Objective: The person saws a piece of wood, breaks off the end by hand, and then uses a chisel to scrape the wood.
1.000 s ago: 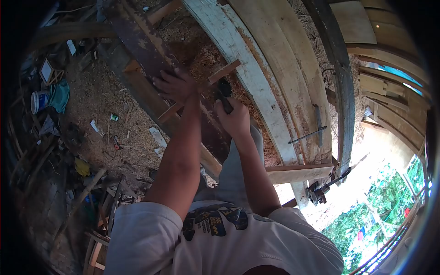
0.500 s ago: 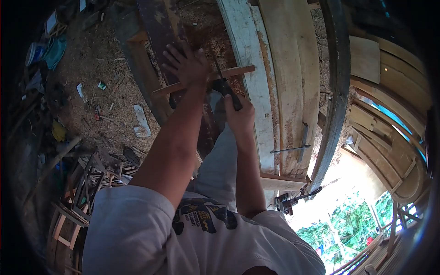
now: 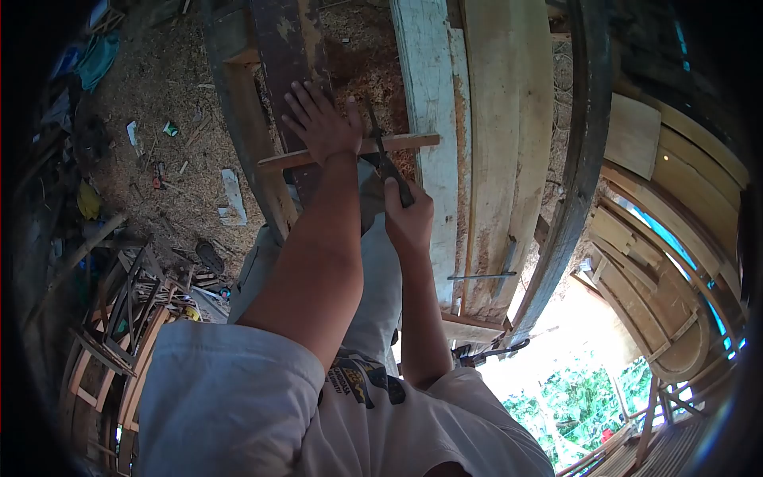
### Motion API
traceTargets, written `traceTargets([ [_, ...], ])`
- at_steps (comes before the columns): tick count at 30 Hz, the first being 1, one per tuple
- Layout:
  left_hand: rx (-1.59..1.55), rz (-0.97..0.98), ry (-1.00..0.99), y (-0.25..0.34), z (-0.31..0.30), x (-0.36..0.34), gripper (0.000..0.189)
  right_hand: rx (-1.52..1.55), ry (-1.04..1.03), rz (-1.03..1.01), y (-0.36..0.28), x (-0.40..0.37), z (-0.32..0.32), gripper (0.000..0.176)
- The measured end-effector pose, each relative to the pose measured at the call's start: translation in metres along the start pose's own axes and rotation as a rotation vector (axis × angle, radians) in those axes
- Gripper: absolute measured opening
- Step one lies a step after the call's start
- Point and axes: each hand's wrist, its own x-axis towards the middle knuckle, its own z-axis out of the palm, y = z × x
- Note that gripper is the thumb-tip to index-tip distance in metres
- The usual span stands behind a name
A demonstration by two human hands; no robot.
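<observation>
All around, a dim, cluttered wood workshop, its floor (image 3: 191,147) strewn with shavings and scraps; bright greenery (image 3: 584,389) at lower right. In the right hand (image 3: 410,219), wrapped tight by curled fingers, the dark handle of what looks like a handsaw (image 3: 388,169), blade nearly edge-on and pointing away from the body. Spread flat, with nothing clasped, the left hand (image 3: 324,127), fingers on a dark red-brown plank (image 3: 276,63). Beneath the wrist, crosswise over that plank, a thin wooden strip (image 3: 409,142), its right end overlapping a white-painted plank (image 3: 429,79). Cannot tell whether touched by the blade. Probably light, stiff and dry, easily rocked or splintered; best pinned with a flat palm near the blade, the saw by its handle alone. Farther right, long pale boards (image 3: 494,119) and a thin dark rod (image 3: 481,277). On the T-shirt (image 3: 342,445), printed lettering, too creased to read surely; no legible brand elsewhere.
</observation>
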Motion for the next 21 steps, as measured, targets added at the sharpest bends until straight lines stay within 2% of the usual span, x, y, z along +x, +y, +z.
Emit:
traceTargets([
  [3,0.017,-0.016,-0.04,0.004,-0.006,0.0,0.088,-0.052,-0.022,0.004,0.006,-0.021,-0.018,0.031],
  [6,0.034,-0.012,-0.036,0.004,-0.006,0.0,0.088,0.056,0.012,0.023,-0.007,-0.038,-0.026,0.033],
  [8,0.051,-0.01,-0.041,0.003,-0.006,-0.001,0.088,-0.096,-0.046,0.094,-0.013,-0.037,-0.027,0.032],
  [11,0.039,-0.001,-0.033,0.003,-0.006,-0.002,0.088,-0.066,-0.028,0.014,-0.011,-0.028,-0.019,0.031],
  [15,0.044,0.005,-0.059,0.001,-0.008,-0.004,0.088,-0.141,-0.052,0.097,-0.013,-0.052,-0.034,0.032],
  [18,0.044,0.0,-0.067,0.005,-0.008,0.001,0.089,-0.141,-0.077,0.126,-0.007,-0.034,-0.024,0.032],
  [21,0.035,0.01,-0.058,0.006,-0.011,0.0,0.088,-0.056,0.019,0.063,-0.004,-0.007,-0.002,0.032],
])
